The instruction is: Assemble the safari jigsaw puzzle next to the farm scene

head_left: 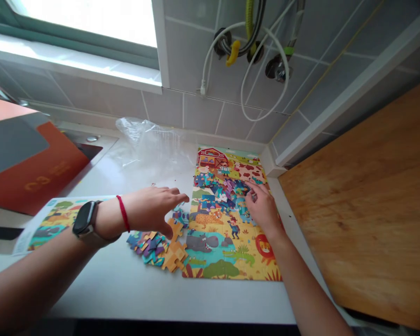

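Jigsaw puzzle (pixel 224 233), animal scene, partly assembled, lying on a white countertop (pixel 161 298).
Right hand (pixel 264 210): fingertips pinched on a puzzle piece (pixel 253 196) mid-puzzle. Left hand (pixel 149 210): open, empty, above loose pieces (pixel 150 247) beside the puzzle.

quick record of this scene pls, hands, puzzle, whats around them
left hand: open, fingers spread, above loose pieces
right hand: fingertips among pieces on the puzzle; cannot tell if pinching one
puzzle: flat on the counter, showing a barn, hippo and lion
loose pieces: heaped left of the puzzle, more on top of it
left wrist: watch, red string
nearby: picture sheet, plastic bag, wooden board, hoses
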`<state>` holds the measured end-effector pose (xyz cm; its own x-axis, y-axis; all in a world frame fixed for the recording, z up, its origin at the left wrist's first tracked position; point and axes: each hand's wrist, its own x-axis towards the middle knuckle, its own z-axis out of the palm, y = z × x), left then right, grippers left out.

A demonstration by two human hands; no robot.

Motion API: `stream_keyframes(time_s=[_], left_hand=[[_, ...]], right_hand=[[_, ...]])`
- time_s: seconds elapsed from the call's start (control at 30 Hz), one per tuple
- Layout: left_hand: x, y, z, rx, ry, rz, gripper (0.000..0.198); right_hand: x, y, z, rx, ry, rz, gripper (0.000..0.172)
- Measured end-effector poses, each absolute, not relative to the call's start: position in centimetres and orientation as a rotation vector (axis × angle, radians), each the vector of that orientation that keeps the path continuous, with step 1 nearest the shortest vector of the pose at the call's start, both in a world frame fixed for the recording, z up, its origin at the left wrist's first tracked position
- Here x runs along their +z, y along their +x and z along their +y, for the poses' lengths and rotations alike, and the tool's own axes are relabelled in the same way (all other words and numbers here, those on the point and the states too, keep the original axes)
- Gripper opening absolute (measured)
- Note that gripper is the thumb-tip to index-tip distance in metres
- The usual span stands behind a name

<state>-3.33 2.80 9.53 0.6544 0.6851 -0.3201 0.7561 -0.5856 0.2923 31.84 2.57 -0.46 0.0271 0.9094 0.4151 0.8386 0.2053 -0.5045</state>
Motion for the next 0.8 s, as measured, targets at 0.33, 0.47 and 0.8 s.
stream_keyframes(time_s=[0.33, 0.47, 0.8], left_hand=[[5.1, -10.1, -6.5, -0.229, 2.337, 1.371, 0.122], [3.1, -10.5, -8.6, 0.085, 2.312, 1.461, 0.088], [2.1, -10.7, -7.4, 0.537, 2.346, 1.441, 0.054]], right_hand=[[-0.1, 27.0, -0.2, 0.538, -1.177, -2.070, 0.029], [-0.6, 26.3, -0.5, 0.615, -1.077, -2.120, 0.028], [-0.7, 26.5, -0.1, 0.609, -1.032, -2.122, 0.024]])
